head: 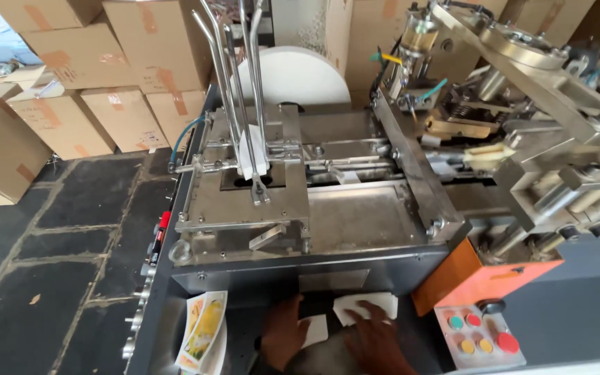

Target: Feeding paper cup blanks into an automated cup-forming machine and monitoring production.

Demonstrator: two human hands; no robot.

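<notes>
My left hand [282, 332] rests on a white paper blank [316, 329] in the dark tray at the machine's front. My right hand [376, 340] presses its fingers on a second stack of white fan-shaped paper blanks [369, 303] just to the right. Both hands lie flat on the sheets, below the steel table [355, 222] of the paper-cup machine. A single white blank [251, 151] stands between the upright steel guide rods [241, 83] above the table.
Printed yellow-and-white cup blanks [204, 330] lie left of my hands. An orange housing [477, 278] and a button panel [479, 335] sit to the right. A large white paper roll [293, 73] stands behind the machine. Stacked cardboard boxes [71, 83] line the left, over dark stone floor [50, 243].
</notes>
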